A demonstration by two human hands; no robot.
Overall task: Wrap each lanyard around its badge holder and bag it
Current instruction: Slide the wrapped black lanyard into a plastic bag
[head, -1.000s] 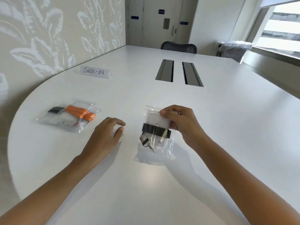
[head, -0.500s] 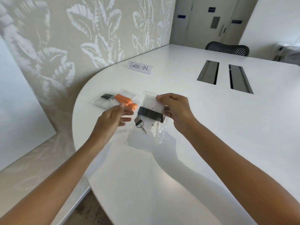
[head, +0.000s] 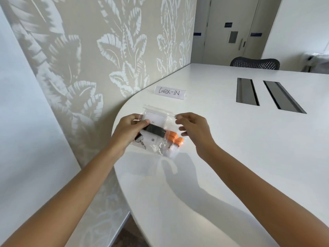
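The left hand [head: 130,127] is pinching the left edge of a clear plastic zip bag [head: 160,112], and the right hand [head: 194,130] is pinching its top right corner. Inside, a black lanyard [head: 155,130] is wrapping a white badge holder [head: 156,118]. The bag is hanging over an orange-lanyard bag [head: 173,136] on the white table [head: 231,157].

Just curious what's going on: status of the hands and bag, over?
Left hand grips clear bag, right hand pinches its edge. Black lanyard wrapped inside. Orange-lanyard bag lies underneath.
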